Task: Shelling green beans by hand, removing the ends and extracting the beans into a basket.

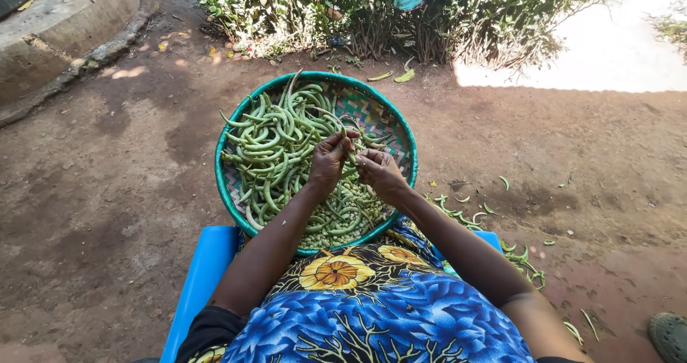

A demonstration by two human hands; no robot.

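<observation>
**Both hands on one bean pod, over the basket**

Nearest the camera: lap covered in blue cloth with yellow flower print [372,298]. The person sits on a bright blue plastic seat [200,277], visible on both sides of the lap.

The round woven basket with a teal rim [225,191] rests on the knees, tilted slightly away. Inside, on the near side, is a heap of small pale shelled beans [336,227]. The left and far parts hold a pile of long green bean pods [268,148], curved and tangled.

Left hand [329,161]: fingers closed, pinching a single green bean pod [344,130] at its upper part. Right hand [381,173]: fingers curled, touching the same pod just beside the left hand. The two hands nearly meet above the middle of the basket. How far the pod is split, I cannot tell.

On the bare reddish-brown dirt ground [107,191], to the person's right, lie scattered empty green pod husks [522,259]. A grey shoe toe [669,334] shows at the lower right edge.

Farther off: a curved concrete kerb [64,27] at upper left, a row of low green bushes [401,12] along the top, and a sunlit patch of ground [608,48] to the upper right.
</observation>
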